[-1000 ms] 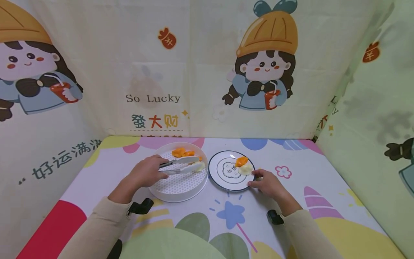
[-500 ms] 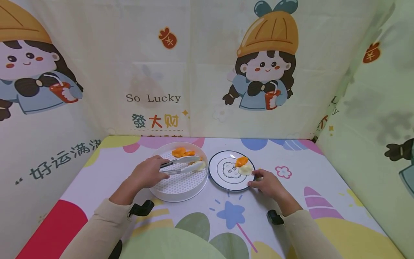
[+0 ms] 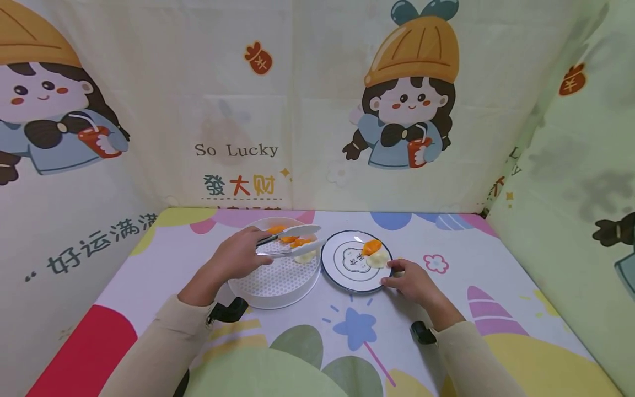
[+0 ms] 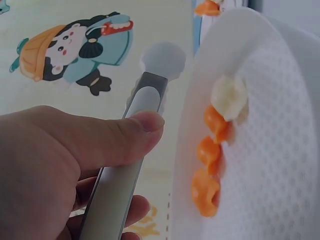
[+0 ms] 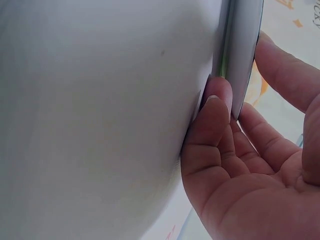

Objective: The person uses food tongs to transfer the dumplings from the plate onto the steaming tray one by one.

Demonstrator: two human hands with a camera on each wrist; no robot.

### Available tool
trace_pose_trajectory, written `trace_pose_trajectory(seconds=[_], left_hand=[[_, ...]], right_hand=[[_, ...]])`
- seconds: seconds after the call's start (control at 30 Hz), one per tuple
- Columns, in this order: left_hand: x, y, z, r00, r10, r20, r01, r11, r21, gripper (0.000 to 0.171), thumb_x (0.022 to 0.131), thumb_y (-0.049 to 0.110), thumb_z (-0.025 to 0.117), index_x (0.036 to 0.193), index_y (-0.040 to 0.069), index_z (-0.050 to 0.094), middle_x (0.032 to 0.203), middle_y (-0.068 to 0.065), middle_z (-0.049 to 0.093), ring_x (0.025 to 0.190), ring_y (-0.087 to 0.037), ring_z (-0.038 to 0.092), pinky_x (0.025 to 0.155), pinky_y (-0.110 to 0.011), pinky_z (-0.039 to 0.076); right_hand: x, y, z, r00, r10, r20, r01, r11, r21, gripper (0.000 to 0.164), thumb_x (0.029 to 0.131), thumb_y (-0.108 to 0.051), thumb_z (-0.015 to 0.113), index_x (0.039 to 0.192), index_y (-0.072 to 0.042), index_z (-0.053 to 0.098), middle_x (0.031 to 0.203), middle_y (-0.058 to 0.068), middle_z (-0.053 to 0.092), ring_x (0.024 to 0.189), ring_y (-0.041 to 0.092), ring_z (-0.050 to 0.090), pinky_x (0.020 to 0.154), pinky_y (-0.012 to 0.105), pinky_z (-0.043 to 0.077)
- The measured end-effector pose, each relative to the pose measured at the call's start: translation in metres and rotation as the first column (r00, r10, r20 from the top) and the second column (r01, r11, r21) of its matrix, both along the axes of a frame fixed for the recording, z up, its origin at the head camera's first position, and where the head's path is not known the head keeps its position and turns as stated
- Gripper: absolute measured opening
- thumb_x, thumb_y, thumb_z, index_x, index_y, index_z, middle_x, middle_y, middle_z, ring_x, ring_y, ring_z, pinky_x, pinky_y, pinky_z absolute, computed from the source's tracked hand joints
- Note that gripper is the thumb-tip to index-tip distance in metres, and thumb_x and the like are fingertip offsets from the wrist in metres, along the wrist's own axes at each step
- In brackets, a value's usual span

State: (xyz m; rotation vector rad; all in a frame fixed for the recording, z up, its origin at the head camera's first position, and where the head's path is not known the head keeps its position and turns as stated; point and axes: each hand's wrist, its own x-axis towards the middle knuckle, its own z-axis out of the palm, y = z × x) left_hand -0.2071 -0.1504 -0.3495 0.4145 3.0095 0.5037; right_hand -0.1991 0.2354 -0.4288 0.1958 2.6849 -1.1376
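Note:
My left hand [image 3: 239, 255] grips white-and-grey tongs [image 4: 112, 195] over the right part of a round white steamer basket [image 3: 270, 302]. In the head view the tongs' two tips stand apart. Below them, several orange dumplings [image 4: 206, 192] and a white dumpling [image 4: 229, 97] lie in a row along the basket's wall. Right of the basket sits a white plate [image 3: 342, 275] with a dark blue rim, bearing an orange dumpling [image 3: 371, 247] and a white dumpling [image 3: 377, 259]. My right hand [image 3: 409, 280] holds that plate by its right edge, thumb and fingers at the rim.
Basket and plate stand side by side on a table covered with a colourful printed cloth [image 3: 297, 375]. A printed cloth wall [image 3: 307, 110] rises behind the table, and another [image 3: 570, 231] at the right.
My left hand has lifted the tongs and shifted them a little right, off the white dumpling in the basket. The right hand and plate stay in place.

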Motion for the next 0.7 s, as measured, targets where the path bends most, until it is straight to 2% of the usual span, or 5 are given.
trace_pose_trajectory(seconds=[0.27, 0.37, 0.53, 0.63, 0.7], left_hand=[[-0.015, 0.037, -0.002, 0.997, -0.078, -0.009, 0.078, 0.996, 0.045, 0.059, 0.085, 0.027, 0.081, 0.138, 0.009, 0.061, 0.141, -0.013, 0.053, 0.119, -0.030, 0.052, 0.095, -0.050, 0.048], [-0.021, 0.051, -0.005, 0.994, -0.111, -0.013, 0.112, 0.991, 0.080, 0.050, 0.085, 0.025, 0.081, 0.130, 0.013, 0.067, 0.132, -0.008, 0.058, 0.108, -0.025, 0.053, 0.090, -0.044, 0.050], [-0.029, 0.072, -0.010, 0.989, -0.148, 0.011, 0.146, 0.985, 0.094, 0.032, 0.085, 0.023, 0.082, 0.113, 0.012, 0.071, 0.103, -0.004, 0.062, 0.089, -0.021, 0.054, 0.076, -0.035, 0.050], [-0.031, 0.082, -0.012, 0.991, -0.132, 0.030, 0.130, 0.989, 0.069, 0.038, 0.085, 0.024, 0.081, 0.119, 0.010, 0.071, 0.101, -0.004, 0.063, 0.087, -0.021, 0.055, 0.074, -0.033, 0.052], [-0.031, 0.088, -0.012, 0.991, -0.128, 0.035, 0.127, 0.991, 0.048, 0.047, 0.086, 0.026, 0.080, 0.127, 0.009, 0.068, 0.108, -0.006, 0.065, 0.089, -0.021, 0.055, 0.075, -0.033, 0.053]], right_hand=[[0.000, 0.002, 0.002, 1.000, 0.005, 0.002, -0.005, 1.000, -0.007, 0.057, 0.088, -0.023, 0.078, 0.135, 0.000, 0.056, 0.128, 0.022, 0.057, 0.097, 0.028, 0.057, 0.083, 0.038, 0.055], [0.000, 0.002, 0.001, 1.000, -0.002, 0.004, 0.002, 1.000, -0.012, 0.056, 0.088, -0.022, 0.078, 0.135, -0.001, 0.056, 0.128, 0.021, 0.057, 0.096, 0.028, 0.057, 0.082, 0.037, 0.055], [-0.001, 0.002, 0.000, 1.000, -0.007, 0.003, 0.007, 1.000, -0.017, 0.054, 0.089, -0.021, 0.078, 0.135, -0.002, 0.057, 0.127, 0.019, 0.058, 0.096, 0.028, 0.057, 0.083, 0.037, 0.055], [-0.001, 0.001, 0.001, 1.000, -0.006, 0.003, 0.006, 1.000, -0.015, 0.054, 0.088, -0.021, 0.078, 0.135, -0.003, 0.057, 0.125, 0.018, 0.058, 0.096, 0.027, 0.057, 0.083, 0.036, 0.055], [-0.001, 0.001, 0.001, 1.000, -0.001, 0.000, 0.001, 1.000, -0.009, 0.054, 0.089, -0.022, 0.078, 0.135, -0.002, 0.057, 0.125, 0.018, 0.059, 0.095, 0.027, 0.057, 0.083, 0.037, 0.055]])
